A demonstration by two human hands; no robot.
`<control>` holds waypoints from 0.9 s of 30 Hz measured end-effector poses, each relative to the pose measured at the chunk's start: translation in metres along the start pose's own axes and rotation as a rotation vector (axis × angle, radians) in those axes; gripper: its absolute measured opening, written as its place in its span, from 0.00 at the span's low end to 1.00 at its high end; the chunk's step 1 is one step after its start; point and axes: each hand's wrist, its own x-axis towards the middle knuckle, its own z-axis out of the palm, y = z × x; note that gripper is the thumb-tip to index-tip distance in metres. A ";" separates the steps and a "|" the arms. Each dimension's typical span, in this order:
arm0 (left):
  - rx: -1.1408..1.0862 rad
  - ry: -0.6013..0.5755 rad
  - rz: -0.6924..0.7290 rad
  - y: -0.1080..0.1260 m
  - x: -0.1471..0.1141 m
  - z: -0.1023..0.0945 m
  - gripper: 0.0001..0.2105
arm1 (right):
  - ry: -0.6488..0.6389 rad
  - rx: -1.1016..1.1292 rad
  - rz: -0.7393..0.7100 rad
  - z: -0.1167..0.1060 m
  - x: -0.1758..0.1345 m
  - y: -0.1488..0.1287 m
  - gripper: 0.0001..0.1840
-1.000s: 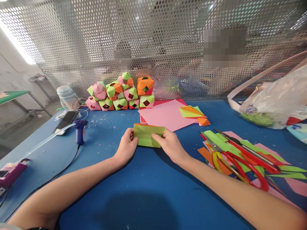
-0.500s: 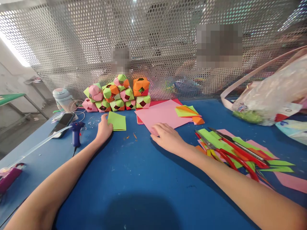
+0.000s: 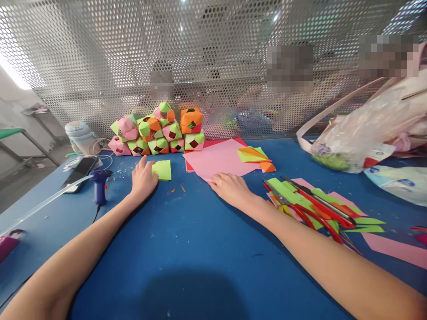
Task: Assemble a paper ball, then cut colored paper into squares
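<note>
My left hand (image 3: pixel 143 178) rests on the table with its fingers spread, at the left edge of a square of light green paper (image 3: pixel 163 170). Its thumb side touches that edge. My right hand (image 3: pixel 231 189) lies low with fingers outstretched, fingertips at the near corner of a large pink sheet of paper (image 3: pixel 220 158). Whether the fingertips pinch the corner cannot be made out. Under the pink sheet, red paper (image 3: pixel 240 142) shows at the edges. Green and orange folded paper pieces (image 3: pixel 252 154) lie on its right side.
Folded paper balls (image 3: pixel 158 131) are stacked before the perforated metal screen (image 3: pixel 220 53). To the left are a blue glue gun (image 3: pixel 99 189), a phone (image 3: pixel 79 174) and a bottle (image 3: pixel 80 135). Red-handled scissors (image 3: pixel 300 213), a cutter knife (image 3: pixel 322 204) and paper strips lie right; a plastic bag (image 3: pixel 360 138) stands beyond.
My left fingers have spread and loosened from the green paper, which now lies flatter. My right fingers have drawn closer together at the pink sheet's corner. The view has turned slightly right.
</note>
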 end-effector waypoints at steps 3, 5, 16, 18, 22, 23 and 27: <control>-0.100 -0.046 0.093 0.014 -0.006 0.004 0.15 | -0.002 -0.010 0.023 -0.001 0.002 0.002 0.17; -0.196 -0.101 0.160 0.026 -0.013 0.006 0.14 | 0.007 -0.002 0.038 -0.003 0.003 0.004 0.17; -0.795 -0.429 0.004 0.074 -0.045 0.018 0.09 | 0.120 0.107 0.068 -0.027 0.007 0.018 0.09; -0.929 -0.458 -0.094 0.079 -0.042 0.023 0.13 | 0.100 0.130 0.008 -0.028 0.004 0.012 0.07; -1.127 -0.503 -0.245 0.087 -0.034 0.032 0.17 | 0.047 0.163 -0.141 -0.023 -0.002 0.001 0.06; -1.155 -0.517 -0.276 0.088 -0.032 0.034 0.15 | 0.035 0.171 -0.176 -0.021 -0.002 -0.001 0.08; -1.207 -0.549 -0.385 0.088 -0.027 0.040 0.06 | -0.003 0.211 -0.281 -0.016 -0.002 -0.001 0.10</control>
